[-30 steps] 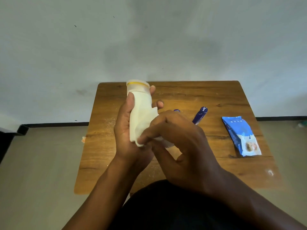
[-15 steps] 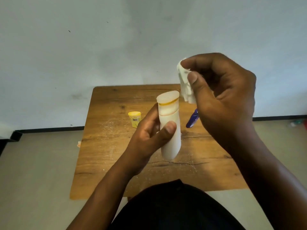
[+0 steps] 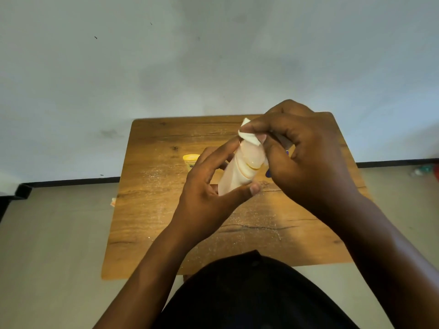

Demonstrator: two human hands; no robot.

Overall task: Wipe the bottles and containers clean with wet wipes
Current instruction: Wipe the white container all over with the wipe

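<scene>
My left hand (image 3: pixel 206 186) grips a white bottle (image 3: pixel 240 172) with a yellow band, held tilted above the wooden table (image 3: pixel 147 222). At the bottle's top end my right hand (image 3: pixel 306 157) pinches a white wet wipe (image 3: pixel 248 134) between thumb and fingers and holds it against the cap. A small yellow-lidded container (image 3: pixel 191 160) stands on the table behind my left hand, partly hidden. A sliver of a dark blue object (image 3: pixel 268 173) shows under my right hand.
The table stands against a pale wall, with grey floor on both sides. Pale specks are scattered over the table top. A small scrap (image 3: pixel 113 201) lies at the table's left edge. My dark-clothed lap (image 3: pixel 249 293) fills the bottom centre.
My right hand came down from its raised position and brought the wipe onto the bottle's top. My left hand tilted the bottle to the right.
</scene>
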